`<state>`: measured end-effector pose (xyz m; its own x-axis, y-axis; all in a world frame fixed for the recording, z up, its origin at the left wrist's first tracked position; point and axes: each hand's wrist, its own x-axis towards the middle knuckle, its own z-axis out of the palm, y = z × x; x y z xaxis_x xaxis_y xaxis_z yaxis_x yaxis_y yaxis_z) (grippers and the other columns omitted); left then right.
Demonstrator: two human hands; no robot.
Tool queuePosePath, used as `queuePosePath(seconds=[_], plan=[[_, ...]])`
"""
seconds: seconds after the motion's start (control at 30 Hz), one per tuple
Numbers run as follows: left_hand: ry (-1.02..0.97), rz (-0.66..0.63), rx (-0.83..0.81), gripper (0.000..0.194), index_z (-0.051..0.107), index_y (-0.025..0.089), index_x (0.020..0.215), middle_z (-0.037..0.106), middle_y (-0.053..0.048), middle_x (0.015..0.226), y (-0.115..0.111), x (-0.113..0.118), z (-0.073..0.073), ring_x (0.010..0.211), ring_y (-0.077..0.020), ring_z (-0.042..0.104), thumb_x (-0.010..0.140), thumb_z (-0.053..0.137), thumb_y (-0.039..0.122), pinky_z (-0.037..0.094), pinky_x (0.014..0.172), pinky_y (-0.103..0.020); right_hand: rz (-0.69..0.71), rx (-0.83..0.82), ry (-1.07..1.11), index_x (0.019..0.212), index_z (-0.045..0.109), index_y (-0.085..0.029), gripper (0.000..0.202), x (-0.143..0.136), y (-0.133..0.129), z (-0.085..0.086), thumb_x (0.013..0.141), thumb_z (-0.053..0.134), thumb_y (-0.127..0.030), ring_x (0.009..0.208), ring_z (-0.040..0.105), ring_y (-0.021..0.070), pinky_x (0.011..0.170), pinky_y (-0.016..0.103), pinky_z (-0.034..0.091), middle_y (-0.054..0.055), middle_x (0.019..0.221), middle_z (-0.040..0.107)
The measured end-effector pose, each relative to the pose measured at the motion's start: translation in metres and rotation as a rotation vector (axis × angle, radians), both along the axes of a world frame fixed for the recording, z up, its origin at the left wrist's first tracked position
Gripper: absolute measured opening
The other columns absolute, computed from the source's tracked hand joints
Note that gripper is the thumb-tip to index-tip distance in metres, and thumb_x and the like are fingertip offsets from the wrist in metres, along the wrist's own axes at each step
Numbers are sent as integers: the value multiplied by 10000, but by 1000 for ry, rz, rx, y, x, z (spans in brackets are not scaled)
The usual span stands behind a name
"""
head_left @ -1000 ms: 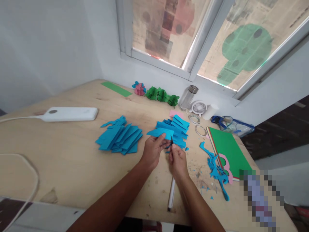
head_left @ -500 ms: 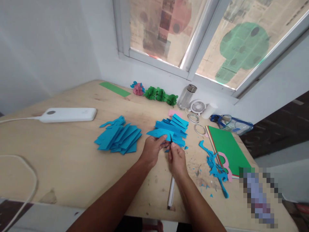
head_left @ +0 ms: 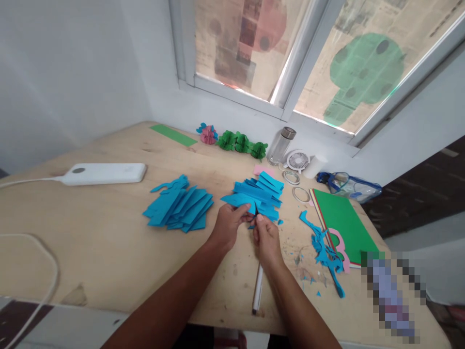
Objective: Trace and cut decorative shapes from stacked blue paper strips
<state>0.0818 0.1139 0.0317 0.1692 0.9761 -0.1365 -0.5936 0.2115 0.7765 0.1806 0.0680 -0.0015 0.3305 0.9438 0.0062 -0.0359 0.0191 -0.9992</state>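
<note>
My left hand (head_left: pixel 229 224) pinches a folded piece of blue paper (head_left: pixel 238 200) between thumb and fingers. Close beside it, my right hand (head_left: pixel 268 236) is closed, its fingertips at the paper's lower right edge. A small dark, narrow thing (head_left: pixel 256 212) shows between the right fingertips and a slit in the paper; the hand hides the rest, so its kind is unclear. Behind both hands lies a pile of blue paper pieces (head_left: pixel 271 194). A second pile of folded blue pieces (head_left: pixel 181 208) sits to the left. Under my right wrist is a white pen-like stick (head_left: pixel 257 291).
Blue paper scraps (head_left: pixel 321 247) and a green sheet stack (head_left: pixel 343 223) lie right. Tape rolls (head_left: pixel 301 195), a small fan (head_left: pixel 298 160), a glass bottle (head_left: pixel 281 148) and green paper shapes (head_left: pixel 241 142) stand near the wall. A white corded device (head_left: pixel 105 173) lies left.
Both hands stay almost in place. The right fingertips have shifted very slightly left at the slit, which looks a little wider between the paper's edges.
</note>
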Motion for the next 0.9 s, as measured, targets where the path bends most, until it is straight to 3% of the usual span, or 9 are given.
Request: queuePosePath(seconds=[0.33,0.9], plan=[[30,-43,38,227,580,165,518,554,26,514,3,-2,-1,487,-111,505,567,784,251,465,535,-252,7,-15,35,659,538,-194,502,-3,-1,-1,796,554,-677,375,256,74,397,236,160,-93,411,362],[67,-38,3,208,608,154,569,582,25,553,2,-3,1,502,-112,510,547,784,263,479,553,-265,20,-19,19,667,533,-186,509,-3,-1,1,792,554,-679,375,255,68,399,231,161,-100,407,349]])
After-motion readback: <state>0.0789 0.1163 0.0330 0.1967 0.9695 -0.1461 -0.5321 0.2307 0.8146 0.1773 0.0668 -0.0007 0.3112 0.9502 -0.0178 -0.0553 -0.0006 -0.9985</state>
